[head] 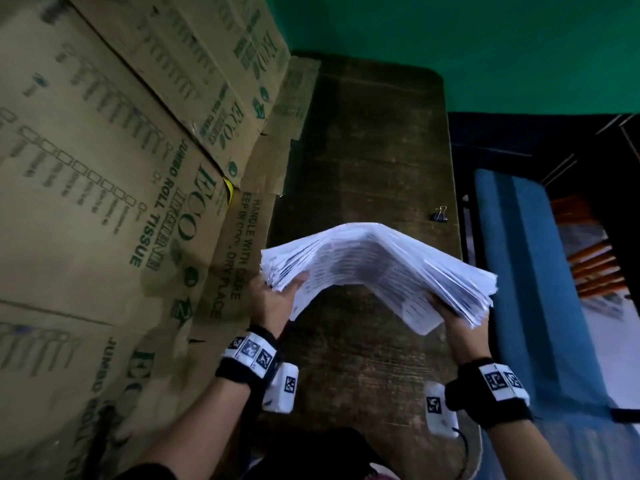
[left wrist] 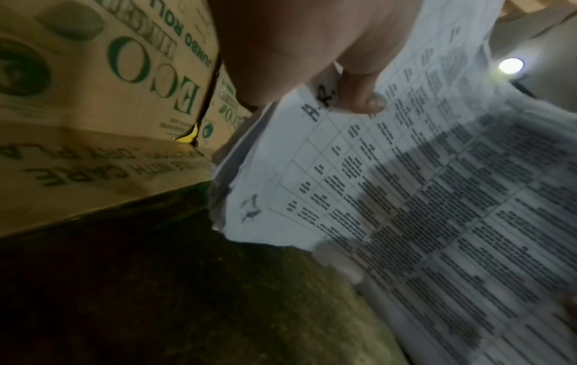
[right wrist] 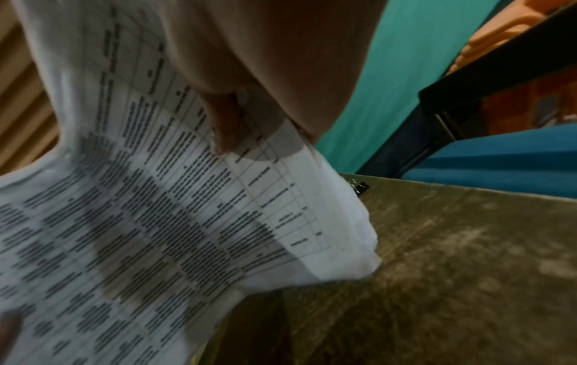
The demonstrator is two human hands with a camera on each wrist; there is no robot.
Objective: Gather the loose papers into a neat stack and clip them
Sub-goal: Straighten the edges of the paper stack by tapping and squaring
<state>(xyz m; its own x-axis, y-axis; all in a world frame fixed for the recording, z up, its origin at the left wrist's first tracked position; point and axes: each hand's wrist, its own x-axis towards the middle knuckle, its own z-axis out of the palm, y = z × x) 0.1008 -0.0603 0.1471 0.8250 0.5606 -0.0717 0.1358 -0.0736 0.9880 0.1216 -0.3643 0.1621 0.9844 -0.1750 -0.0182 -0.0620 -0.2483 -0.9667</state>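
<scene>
A thick stack of printed white papers (head: 374,268) is held in the air above the dark wooden table (head: 374,133), bent upward in the middle like an arch. My left hand (head: 273,299) grips its left end, thumb on the printed sheet (left wrist: 406,197) in the left wrist view. My right hand (head: 450,317) grips the right end; its thumb presses the paper (right wrist: 156,210) in the right wrist view. A small black binder clip (head: 440,214) lies on the table beyond the stack near the right edge, also the clip (right wrist: 360,186) behind the paper's corner.
Cardboard boxes (head: 114,168) printed "ECO jumbo roll tissue" stand tight against the table's left side. A blue cushioned seat (head: 530,271) runs along the right edge. A green wall (head: 485,46) is behind the table's far end.
</scene>
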